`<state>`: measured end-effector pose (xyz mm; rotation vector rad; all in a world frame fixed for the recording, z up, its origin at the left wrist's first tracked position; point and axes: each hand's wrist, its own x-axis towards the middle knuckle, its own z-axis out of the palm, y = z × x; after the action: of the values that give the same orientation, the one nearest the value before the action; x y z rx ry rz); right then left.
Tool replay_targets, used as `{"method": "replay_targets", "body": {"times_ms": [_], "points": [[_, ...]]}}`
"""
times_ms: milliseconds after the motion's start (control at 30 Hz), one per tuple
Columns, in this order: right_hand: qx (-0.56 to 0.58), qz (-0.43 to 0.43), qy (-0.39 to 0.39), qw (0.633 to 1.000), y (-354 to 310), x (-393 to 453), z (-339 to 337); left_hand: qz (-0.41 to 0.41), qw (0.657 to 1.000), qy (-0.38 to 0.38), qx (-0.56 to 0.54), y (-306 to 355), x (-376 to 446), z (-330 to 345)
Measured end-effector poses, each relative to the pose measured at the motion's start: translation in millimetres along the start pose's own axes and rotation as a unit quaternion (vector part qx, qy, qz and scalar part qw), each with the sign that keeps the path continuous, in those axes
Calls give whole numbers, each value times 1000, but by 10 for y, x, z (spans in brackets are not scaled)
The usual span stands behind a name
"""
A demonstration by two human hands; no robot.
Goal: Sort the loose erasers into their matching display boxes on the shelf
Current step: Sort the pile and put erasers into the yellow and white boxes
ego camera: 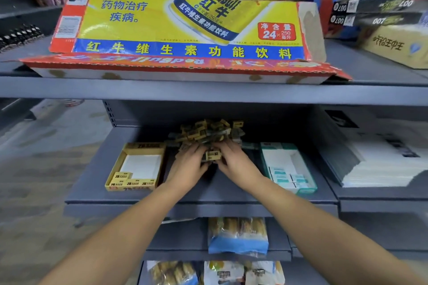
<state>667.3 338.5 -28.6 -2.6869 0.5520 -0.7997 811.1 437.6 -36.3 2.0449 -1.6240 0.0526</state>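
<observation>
Under shelf shadow, both hands' fingers (214,149) apparently grasping eraser pile (208,133); fingertips hidden.

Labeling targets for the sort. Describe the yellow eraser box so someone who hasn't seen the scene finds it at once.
Find the grey middle shelf under the big Red Bull carton. The yellow display box sits at its left end, left of both hands and the loose eraser pile. Unlike the teal-and-white box at the right, it is yellow, marked 2B, mostly empty.

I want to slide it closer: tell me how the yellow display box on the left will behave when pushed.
The yellow display box looks like thin card and holds only a few erasers at its front, so it is probably light and slides easily. Its open walls may flex if squeezed. Low and flat, it seems unlikely to tip.
</observation>
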Motion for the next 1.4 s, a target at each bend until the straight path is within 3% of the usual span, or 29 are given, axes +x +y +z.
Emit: {"method": "replay_targets", "body": {"times_ms": [233,333,467,600,633,767,933,1067,1233,1400], "points": [[19,16,8,1000,4,-102,-87,20,1000,14,-7,96,0,-14],[118,133,-2,984,-9,-91,-84,18,999,32,-28,108,4,-39],[310,294,-34,904,-44,-12,-75,4,999,36,-14,115,14,-61],[484,341,12,806,-94,45,-124,25,1000,12,1,134,21,-48],[483,333,20,810,-82,48,-143,27,1000,12,2,142,20,-48],[306,256,2,917,30,12,-214,17,999,33,-30,169,22,-80],[278,208,35,937,0,-32,-224,38,998,23,-37,198,21,-108],[78,28,41,996,42,-63,-223,22,999,27,-35,171,2,-153],[-39,-93,38,994,-14,-14,-163,21,999,27,-37,61,-63,-228],[-25,-122,23,992,-188,140,7,1,1000,24,-16,-173,-192,-410]]}}
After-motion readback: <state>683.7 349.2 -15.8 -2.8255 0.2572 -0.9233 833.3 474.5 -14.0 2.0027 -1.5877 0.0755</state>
